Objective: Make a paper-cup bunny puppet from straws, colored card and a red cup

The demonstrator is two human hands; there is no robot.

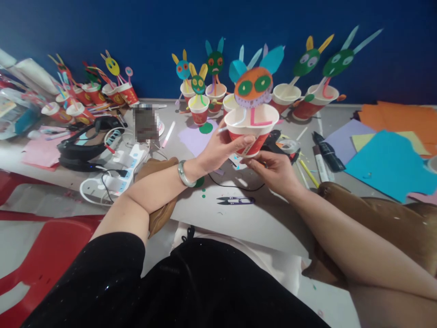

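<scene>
A red and white paper cup (251, 132) is held up over the table by my left hand (223, 148), whose fingers wrap round its side. Out of the cup rises a paper puppet face (254, 86), orange with green eyes, a lilac toothed mouth and blue ears. Pink and pale bent straws (262, 122) show inside the rim. At the cup's underside, my right hand (273, 169) has its thumb and fingers closed together; what they pinch is hidden. Purple thread snips (235, 200) lie on the table below both hands.
Similar puppet cups (198, 109) stand along the blue wall, with more at the far left. Coloured paper sheets (392, 164) and black markers (327, 152) lie at right. At left are a power strip (129, 166), a black headset (83, 146) and a red chair (51, 255).
</scene>
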